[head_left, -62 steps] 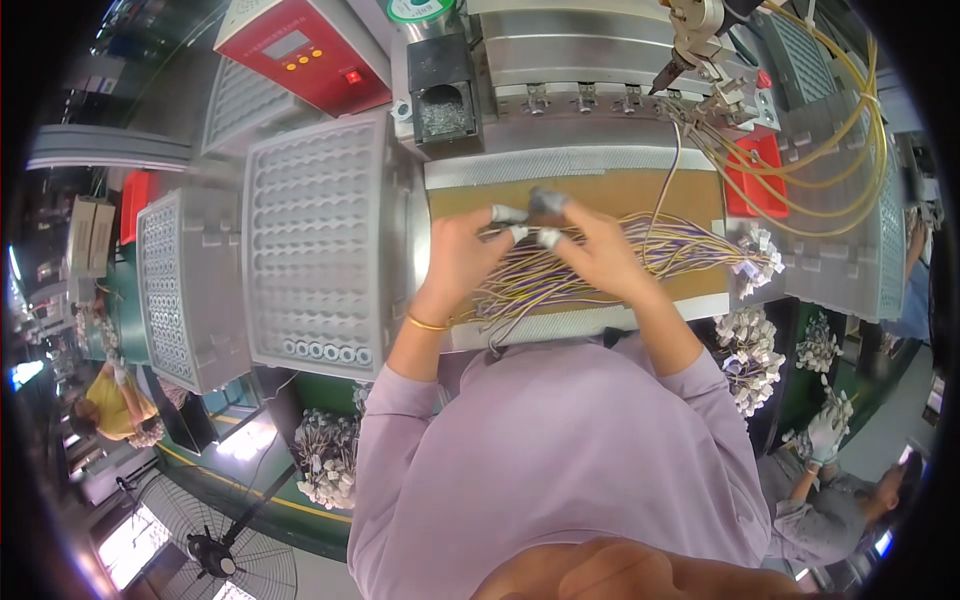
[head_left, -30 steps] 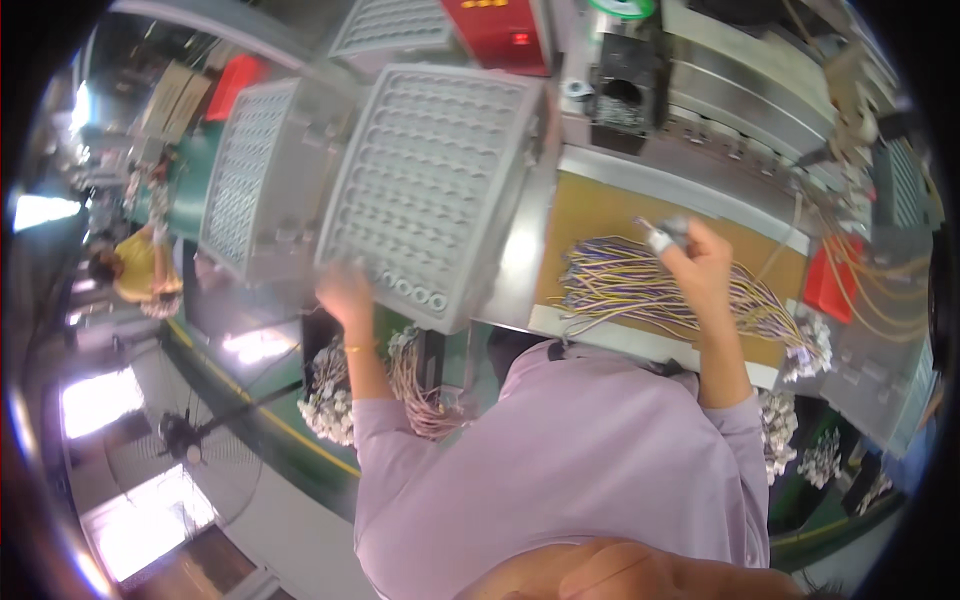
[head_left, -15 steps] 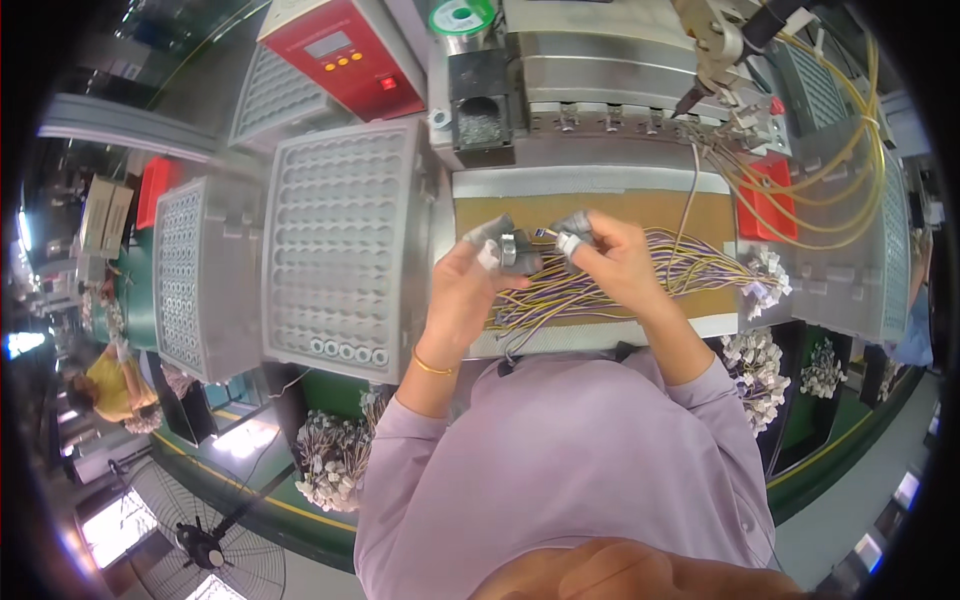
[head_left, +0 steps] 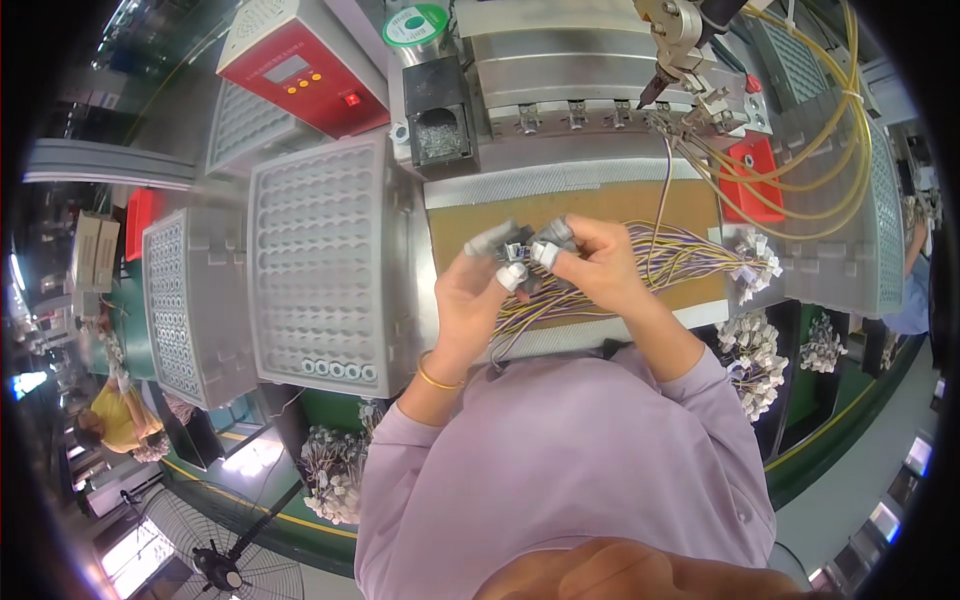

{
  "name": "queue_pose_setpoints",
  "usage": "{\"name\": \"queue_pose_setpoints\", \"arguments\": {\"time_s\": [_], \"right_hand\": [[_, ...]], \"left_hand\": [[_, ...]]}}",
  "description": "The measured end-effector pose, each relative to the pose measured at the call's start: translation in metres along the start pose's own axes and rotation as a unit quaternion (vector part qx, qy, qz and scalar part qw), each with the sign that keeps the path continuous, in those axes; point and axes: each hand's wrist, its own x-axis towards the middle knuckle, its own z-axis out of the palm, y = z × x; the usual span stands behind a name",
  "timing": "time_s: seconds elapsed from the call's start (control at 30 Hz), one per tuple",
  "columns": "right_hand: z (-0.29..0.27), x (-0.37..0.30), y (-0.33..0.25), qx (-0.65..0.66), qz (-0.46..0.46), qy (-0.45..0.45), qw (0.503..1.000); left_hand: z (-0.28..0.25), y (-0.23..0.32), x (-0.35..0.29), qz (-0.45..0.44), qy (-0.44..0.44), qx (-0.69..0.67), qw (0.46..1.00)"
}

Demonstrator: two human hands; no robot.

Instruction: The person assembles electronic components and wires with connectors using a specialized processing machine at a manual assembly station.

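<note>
My left hand (head_left: 478, 285), its fingertips covered in grey and white, pinches a small round metal part (head_left: 517, 253). Close against it, my right hand (head_left: 595, 262) has its covered thumb and fingers pressed together at the part; the wire end they held a moment ago is hidden now. Below and to the right of both hands spreads a bundle of yellow, purple and white wires (head_left: 675, 252), lying on a brown work mat (head_left: 460, 212). White connectors (head_left: 756, 266) finish the bundle's right end.
Left of the mat stands a grey tray (head_left: 318, 250) with round pockets, several rings in its lowest row. Behind are a red control box (head_left: 310, 75), a solder spool (head_left: 416, 26), a metal fixture with clips (head_left: 576, 114) and a soldering head (head_left: 655, 88). A red bin (head_left: 750, 180) sits far right.
My hands have come together, the right fingers now meeting the metal part in the left. The view has shifted slightly, so the bench appears further left.
</note>
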Motion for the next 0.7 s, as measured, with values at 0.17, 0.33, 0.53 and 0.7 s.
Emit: {"name": "queue_pose_setpoints", "arguments": {"time_s": [0.17, 0.33, 0.53, 0.7], "right_hand": [[-0.009, -0.002, 0.010, -0.074, -0.045, -0.012, 0.996], [-0.011, -0.005, -0.005, -0.181, -0.047, -0.027, 0.982], [-0.007, -0.004, 0.013, -0.108, 0.015, 0.010, 0.994], [-0.028, -0.002, 0.004, -0.130, 0.024, -0.034, 0.991]], "left_hand": [[0.004, 0.000, -0.002, 0.030, -0.015, 0.032, 0.999], [0.002, -0.006, 0.004, 0.142, -0.018, 0.145, 0.979], [0.007, -0.010, 0.010, -0.040, 0.009, -0.034, 0.999], [0.019, -0.004, 0.023, -0.080, -0.112, -0.136, 0.981]]}}
